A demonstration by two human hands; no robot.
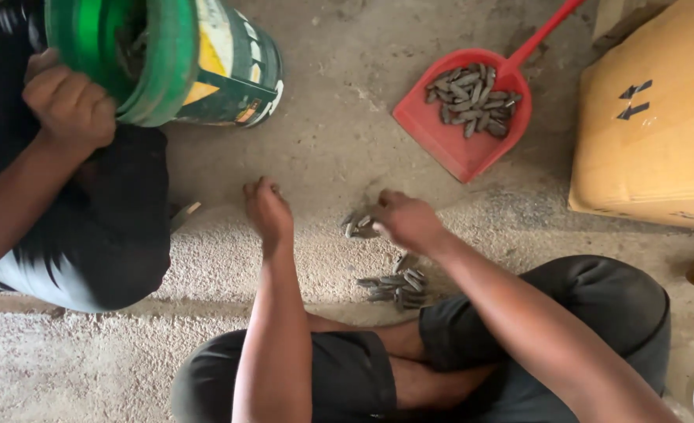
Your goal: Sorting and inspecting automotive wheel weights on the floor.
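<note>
Head view looks down on a person sitting cross-legged on a rough concrete floor (339,133), both hands low over it. By my reading the step in hand is gathering small parts off the floor by hand. The right hand (406,220) curls loosely over a little cluster of grey pieces (359,227), fingers bent down onto them; whether any are already pinched I cannot tell. The left hand (268,210) rests knuckles up, fingers folded under, and I cannot tell if it holds anything. A second heap of the same pieces (398,287) lies just in front of the person's shin. The pieces are short, dull grey, slug-shaped and lie loose, pointing every way. More of them sit in a red dustpan (460,117) farther out. The next move likely calls for a careful pinch or sweep, since the pieces are small and scattered. At left, another person's hand (69,106) grips a tilted green bucket (167,63); a cardboard box (648,117) stands at right.
</note>
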